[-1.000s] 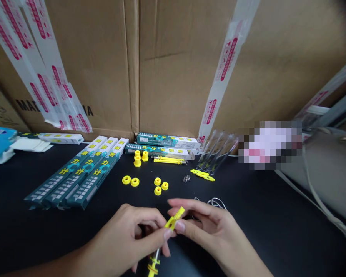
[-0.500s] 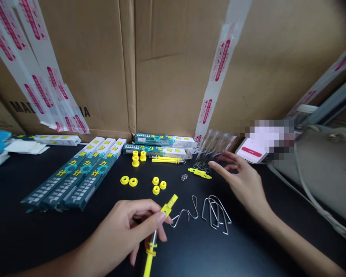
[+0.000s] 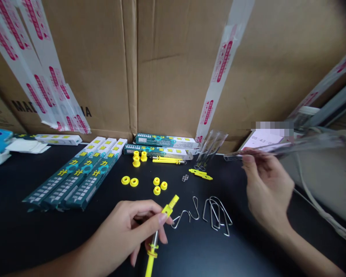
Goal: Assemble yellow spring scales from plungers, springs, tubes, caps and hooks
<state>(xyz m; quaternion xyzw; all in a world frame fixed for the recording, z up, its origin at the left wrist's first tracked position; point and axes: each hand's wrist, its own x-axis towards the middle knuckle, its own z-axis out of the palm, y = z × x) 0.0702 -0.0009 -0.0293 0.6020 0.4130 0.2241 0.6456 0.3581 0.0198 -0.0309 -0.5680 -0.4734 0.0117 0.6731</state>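
Note:
My left hand (image 3: 138, 227) pinches the yellow inner rod of a spring scale (image 3: 167, 210) between thumb and fingers, its top end tilted up to the right. A metal section and a yellow collar show below the fingers. At the right, my right hand (image 3: 269, 188) grips a clear plastic tube (image 3: 300, 146), held nearly level above the table. More clear tubes (image 3: 212, 148) lean against the cardboard at the back. Bent metal hooks (image 3: 217, 215) and S-shaped metal hooks (image 3: 194, 207) lie between my hands. Yellow flat pieces (image 3: 201, 174) and small springs (image 3: 185, 178) lie behind them.
Yellow caps (image 3: 136, 161), yellow rings (image 3: 125, 180) and small yellow bushings (image 3: 157, 190) stand mid-table. Printed boxes (image 3: 83, 173) lie at the left, others (image 3: 167, 140) at the back. A large cardboard box (image 3: 173, 77) walls the rear. A phone (image 3: 262, 138) and a bag (image 3: 328, 173) sit right.
My right hand has taken a clear tube from the group at the back and moved right with it. My left hand holds the rod in nearly the same place.

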